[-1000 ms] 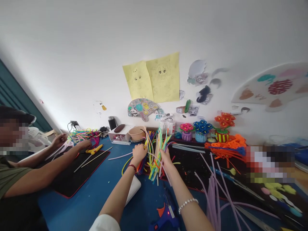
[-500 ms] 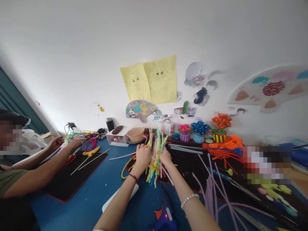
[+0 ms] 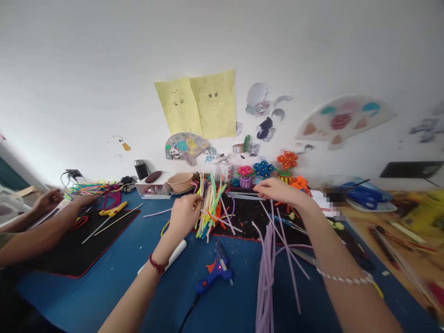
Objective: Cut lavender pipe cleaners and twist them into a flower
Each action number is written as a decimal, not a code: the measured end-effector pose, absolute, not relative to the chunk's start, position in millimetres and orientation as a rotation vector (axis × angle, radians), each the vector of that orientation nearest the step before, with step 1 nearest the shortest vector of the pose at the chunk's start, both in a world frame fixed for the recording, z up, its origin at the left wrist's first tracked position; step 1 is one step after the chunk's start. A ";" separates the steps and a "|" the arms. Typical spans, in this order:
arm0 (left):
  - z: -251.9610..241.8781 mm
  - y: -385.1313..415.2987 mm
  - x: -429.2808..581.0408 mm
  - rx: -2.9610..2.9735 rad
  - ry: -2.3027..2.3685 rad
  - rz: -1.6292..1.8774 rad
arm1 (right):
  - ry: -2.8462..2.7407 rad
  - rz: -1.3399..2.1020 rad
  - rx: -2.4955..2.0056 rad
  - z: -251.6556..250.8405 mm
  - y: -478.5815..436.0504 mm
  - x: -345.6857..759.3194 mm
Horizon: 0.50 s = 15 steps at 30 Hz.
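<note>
A bundle of many-coloured pipe cleaners [image 3: 212, 210] lies on the black mat straight ahead. My left hand [image 3: 187, 212] is at the bundle's left side, its fingers curled in against the outermost stems; the fingertips are partly hidden. Off to the right, my right hand [image 3: 277, 190] hovers over the mat with its fingers stretched out leftward and nothing visible in them. Long lilac pipe cleaners [image 3: 265, 277] lie below it, beside a blue glue gun [image 3: 218, 270] with a lit red light. Clear glue sticks [image 3: 244, 196] lie behind the bundle.
Pink, blue and orange pipe-cleaner flowers [image 3: 263, 169] stand in pots along the wall. A beige bowl [image 3: 180, 181] and a black flask [image 3: 140, 169] are at the back. Scissors [image 3: 303, 255] lie at right. On the left, a co-worker's hands [image 3: 48, 201] handle pipe cleaners near a yellow glue gun [image 3: 114, 209].
My right hand has let go of the bundle and moved right. My left hand stays beside the bundle. The view has swung to the right, showing more of the table there.
</note>
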<state>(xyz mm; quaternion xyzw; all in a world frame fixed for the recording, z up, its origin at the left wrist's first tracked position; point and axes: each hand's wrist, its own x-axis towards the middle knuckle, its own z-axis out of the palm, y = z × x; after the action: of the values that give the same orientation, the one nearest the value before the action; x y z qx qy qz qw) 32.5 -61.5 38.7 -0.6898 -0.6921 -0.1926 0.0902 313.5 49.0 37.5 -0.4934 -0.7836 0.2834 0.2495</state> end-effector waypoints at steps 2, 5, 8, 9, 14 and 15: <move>31.4 -86.1 74.1 -2.222 -2.038 -0.437 | -2.176 0.740 -1.460 33.5 23.8 349.5; 2.5 -114.4 135.1 -2.543 -1.964 -0.106 | -2.231 0.644 -1.650 1.6 -14.2 379.7; -33.6 -120.8 179.6 -2.655 -1.881 0.057 | -2.248 0.497 -1.773 -40.8 -36.7 381.2; -43.7 -118.5 189.9 -2.642 -1.892 0.066 | -2.221 0.435 -1.808 -52.3 -39.7 377.6; -68.7 -97.3 214.7 -2.460 -2.087 0.075 | -2.174 0.323 -1.883 -74.4 -32.0 352.6; -70.7 -94.1 215.8 -2.429 -2.118 0.073 | -2.162 0.303 -1.887 -74.1 -27.9 347.9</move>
<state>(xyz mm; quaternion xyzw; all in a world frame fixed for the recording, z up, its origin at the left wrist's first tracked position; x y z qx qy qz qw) 215.8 -94.1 -70.7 -0.7529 -0.6564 0.0227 -0.0410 347.9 -27.9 -74.1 -0.6487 -0.7430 0.1042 0.1277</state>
